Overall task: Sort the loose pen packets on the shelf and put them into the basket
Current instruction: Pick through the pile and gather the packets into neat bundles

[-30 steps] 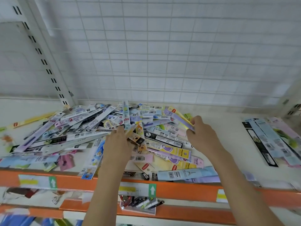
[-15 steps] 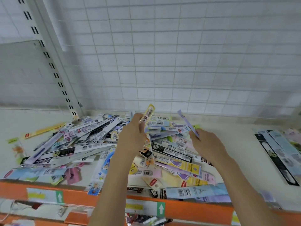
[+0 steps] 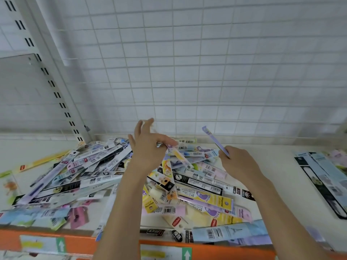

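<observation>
Reaching in from the near edge, both forearms rose over the heap of pen packets (image 3: 169, 184) strewn across the white shelf (image 3: 272, 166). The left hand (image 3: 148, 147) hovered above the far middle of the heap, fingers spread and raised; a blurred packet showed at its fingertips, but whether they pinched it could not be told. The right hand (image 3: 238, 162), to the right, pinched a purple packet (image 3: 216, 141) that slanted up toward the wire grid (image 3: 206, 72). A sorted row (image 3: 323, 177) lay flat at far right, well apart. The basket was out of view.
</observation>
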